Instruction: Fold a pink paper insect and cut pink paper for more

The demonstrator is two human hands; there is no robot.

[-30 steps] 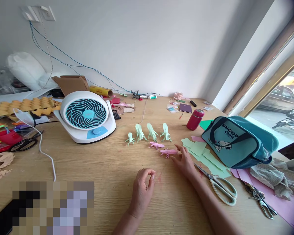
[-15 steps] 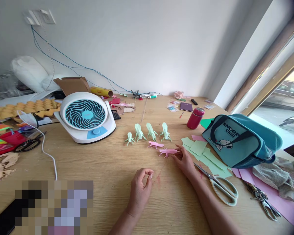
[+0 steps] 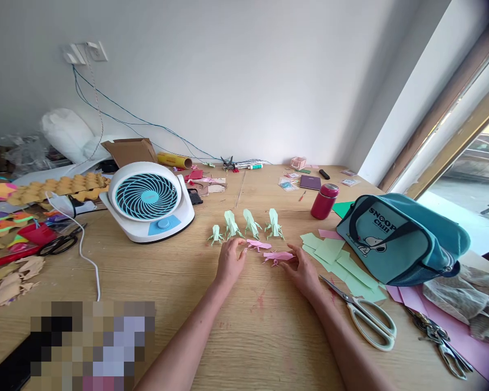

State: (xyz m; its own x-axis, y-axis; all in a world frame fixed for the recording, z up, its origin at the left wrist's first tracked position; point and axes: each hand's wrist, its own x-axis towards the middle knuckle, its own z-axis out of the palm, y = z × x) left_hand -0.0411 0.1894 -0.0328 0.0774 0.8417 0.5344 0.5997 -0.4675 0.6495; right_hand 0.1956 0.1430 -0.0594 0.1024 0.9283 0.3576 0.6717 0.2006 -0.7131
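Observation:
Several pale green folded-paper insects (image 3: pixel 251 223) stand in a row on the wooden table. In front of them are two pink paper insects, a rear one (image 3: pixel 258 245) and a nearer one (image 3: pixel 277 257). My left hand (image 3: pixel 230 265) is at the left end of the rear pink insect, its thumb and fingers curved and apart; contact is unclear. At the nearer pink insect's right end, my right hand (image 3: pixel 302 270) has its fingers around the tip; whether they pinch it is hard to tell.
Large scissors (image 3: pixel 369 317), green paper sheets (image 3: pixel 330 250), a red flask (image 3: pixel 325 201) and a blue bag (image 3: pixel 399 236) lie to the right. A white fan (image 3: pixel 146 201) stands left, near egg trays (image 3: pixel 71 187). More scissors (image 3: pixel 442 336) rest at the lower right.
My left hand has moved forward from the near table area to the rear pink insect. My right hand remains by the nearer pink insect. The view has shifted slightly.

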